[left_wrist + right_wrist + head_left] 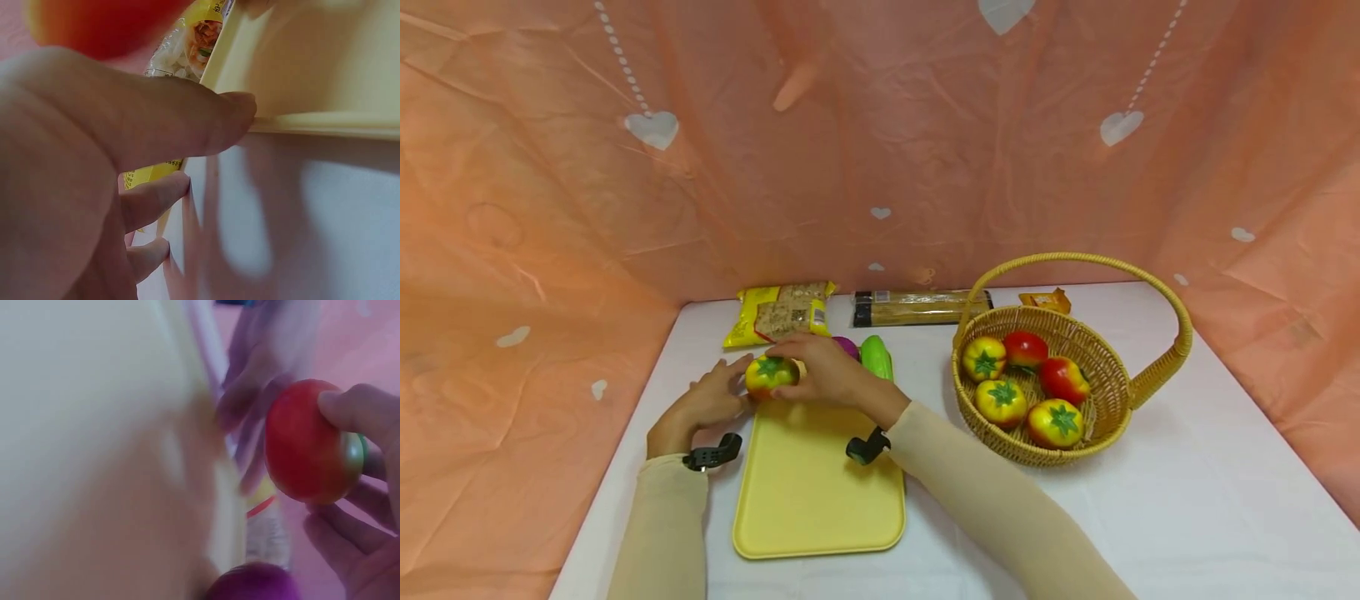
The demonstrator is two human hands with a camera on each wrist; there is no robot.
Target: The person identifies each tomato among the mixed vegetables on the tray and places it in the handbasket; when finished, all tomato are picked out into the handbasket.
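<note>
Over the far left corner of the yellow tray (820, 492), my right hand (831, 371) holds a tomato (297, 440) with green leaves on top and red, yellow skin. Its thumb presses one side and the fingers curl round the other. My left hand (711, 402) is just left of that tomato, fingers extended. In the left wrist view its thumb (212, 119) lies at the tray's rim, and the blurred tomato shows above it. A purple round thing (253, 587) and a green, long vegetable (876, 357) lie at the tray's far end, the purple one partly hidden by my right hand.
A wicker basket (1037, 457) with a tall handle (1165, 362) stands at the right, holding several tomatoes (1063, 379). Along the back lie a yellow food bag (778, 312), a long clear pack (917, 308) and a small orange packet (1047, 301). Pink cloth hangs behind.
</note>
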